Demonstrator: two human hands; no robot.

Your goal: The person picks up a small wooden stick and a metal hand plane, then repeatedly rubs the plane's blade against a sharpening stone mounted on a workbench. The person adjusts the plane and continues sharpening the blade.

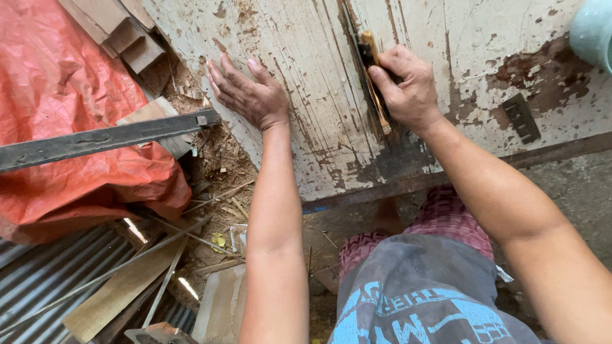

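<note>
Right hand (408, 86) clenched around a wooden-handled scraping tool (371, 70), blade in the groove of the worn white-painted wooden door panel (306, 95) | left hand (248, 92) flat, released, bracing the panel | steady strokes along the groove look best | left: red tarpaulin (70, 95), corrugated metal sheet (51, 274), sawdust-littered floor (217, 172)

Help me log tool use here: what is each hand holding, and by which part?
The right hand grips a wooden-handled tool around its lower half, against the worn painted panel. The left hand holds nothing; it lies flat on the panel.
</note>
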